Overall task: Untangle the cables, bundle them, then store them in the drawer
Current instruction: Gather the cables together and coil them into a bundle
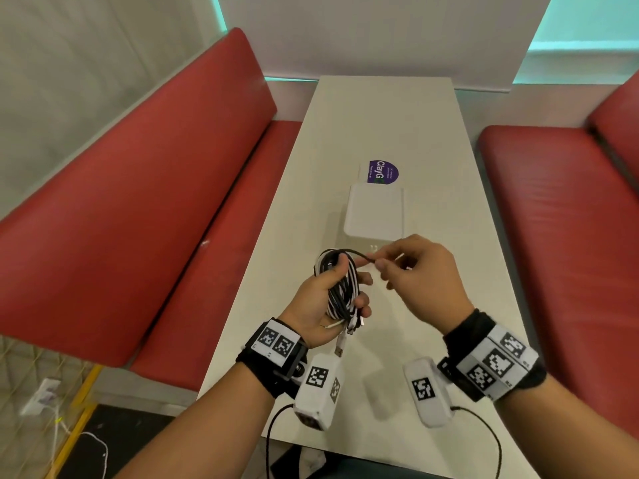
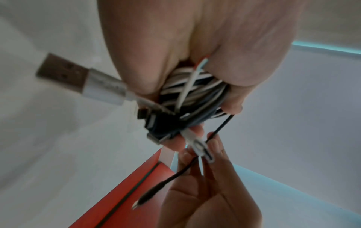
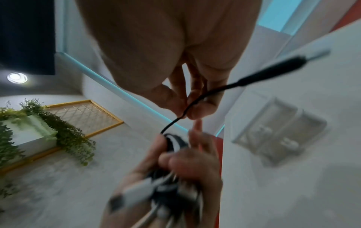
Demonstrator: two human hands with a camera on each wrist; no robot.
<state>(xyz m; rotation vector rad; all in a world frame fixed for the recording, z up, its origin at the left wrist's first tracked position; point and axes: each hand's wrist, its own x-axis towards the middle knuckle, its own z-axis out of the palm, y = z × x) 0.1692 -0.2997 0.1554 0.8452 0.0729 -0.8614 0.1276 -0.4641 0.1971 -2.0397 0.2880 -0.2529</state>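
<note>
Both wrists sat lowest in the head view; above them the left hand (image 1: 323, 302) curled around a coil of black and white cables (image 1: 340, 288), above the table (image 1: 432, 133), short of the white drawer box (image 1: 375, 216). From the left wrist, a USB plug (image 2: 78, 77) dangled below those fingers. From the right wrist, the right hand (image 3: 175, 54) pinched the black cable end (image 3: 254, 77); the coil beyond looked blurred, perhaps moving.

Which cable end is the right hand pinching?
The thin black cable's end, running free from the coil to the right hand. The silver USB plug dangles below the left hand.
</note>
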